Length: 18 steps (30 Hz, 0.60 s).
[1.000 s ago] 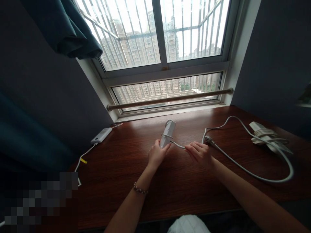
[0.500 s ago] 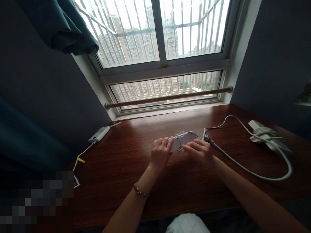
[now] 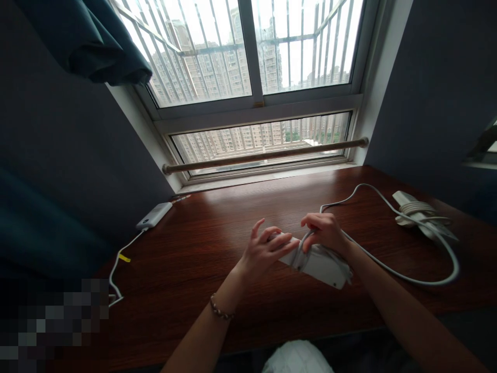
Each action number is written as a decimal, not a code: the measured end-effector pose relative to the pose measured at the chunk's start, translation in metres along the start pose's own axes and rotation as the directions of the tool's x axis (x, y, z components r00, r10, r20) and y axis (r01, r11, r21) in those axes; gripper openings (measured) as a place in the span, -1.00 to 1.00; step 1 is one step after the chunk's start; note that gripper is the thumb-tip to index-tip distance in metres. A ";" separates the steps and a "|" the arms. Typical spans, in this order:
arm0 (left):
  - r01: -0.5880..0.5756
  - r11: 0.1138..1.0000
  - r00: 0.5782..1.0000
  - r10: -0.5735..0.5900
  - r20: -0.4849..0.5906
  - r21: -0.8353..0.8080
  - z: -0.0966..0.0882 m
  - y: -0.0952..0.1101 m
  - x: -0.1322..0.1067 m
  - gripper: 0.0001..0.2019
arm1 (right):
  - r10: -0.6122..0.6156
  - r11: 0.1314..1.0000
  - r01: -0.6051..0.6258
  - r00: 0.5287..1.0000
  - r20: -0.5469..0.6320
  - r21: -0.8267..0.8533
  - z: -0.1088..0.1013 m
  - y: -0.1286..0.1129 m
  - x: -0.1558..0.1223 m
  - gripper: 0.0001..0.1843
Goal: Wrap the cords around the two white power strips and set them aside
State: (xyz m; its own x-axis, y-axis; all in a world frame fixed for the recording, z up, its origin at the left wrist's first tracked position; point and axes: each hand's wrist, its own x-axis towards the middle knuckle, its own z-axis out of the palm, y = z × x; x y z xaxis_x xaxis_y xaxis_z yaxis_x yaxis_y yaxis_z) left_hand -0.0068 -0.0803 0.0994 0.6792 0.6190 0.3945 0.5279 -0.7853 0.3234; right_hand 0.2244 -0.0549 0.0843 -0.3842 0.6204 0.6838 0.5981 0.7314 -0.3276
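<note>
A white power strip (image 3: 324,264) is held just above the dark wooden desk (image 3: 217,269), lying slantwise with its far end toward my body on the right. My left hand (image 3: 264,248) grips its left end, thumb and fingers around it. My right hand (image 3: 324,230) pinches the strip's white cord (image 3: 388,267) where it loops around the strip's body. The rest of the cord runs out in a wide curve to the right and back toward the window.
A second white power strip (image 3: 417,213) with its cord wound around it lies at the right. A white power bank (image 3: 154,215) with a thin cable sits at the left near the wall. A wooden rail (image 3: 264,154) crosses the window.
The power strip has swung round from pointing toward the window to lying slantwise toward me, and the cord now wraps around it. Both hands moved slightly nearer to me.
</note>
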 end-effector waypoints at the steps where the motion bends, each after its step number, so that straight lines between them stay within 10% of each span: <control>1: 0.008 1.000 1.000 -0.007 0.019 -0.029 -0.001 0.003 0.001 -0.60 | 0.041 0.996 -0.043 0.999 0.018 0.076 0.000 -0.001 0.001 -0.43; 7: 0.079 0.842 0.975 -0.176 -0.134 -0.534 0.012 0.013 0.005 -0.43 | 0.220 0.918 -0.234 0.972 0.081 0.320 0.007 -0.009 0.006 -0.55; 12: 0.097 0.347 0.779 -0.610 -0.146 -0.933 0.026 -0.001 0.005 -0.44 | 0.306 0.925 -0.289 0.952 -0.034 0.246 0.026 -0.012 0.002 -0.66; 18: 0.074 0.024 0.648 -0.761 0.029 -0.997 0.023 -0.019 0.007 -0.55 | 0.318 0.948 -0.316 0.946 -0.064 0.036 0.050 0.002 -0.008 -0.76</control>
State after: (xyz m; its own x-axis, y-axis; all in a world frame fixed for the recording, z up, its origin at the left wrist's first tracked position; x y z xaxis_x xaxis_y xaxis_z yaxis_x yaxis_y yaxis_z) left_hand -0.0003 -0.0608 0.0760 0.0536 0.9984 -0.0156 -0.4455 0.0379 0.8945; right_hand 0.1931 -0.0439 0.0457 -0.1286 0.8013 0.5843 0.6632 0.5076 -0.5501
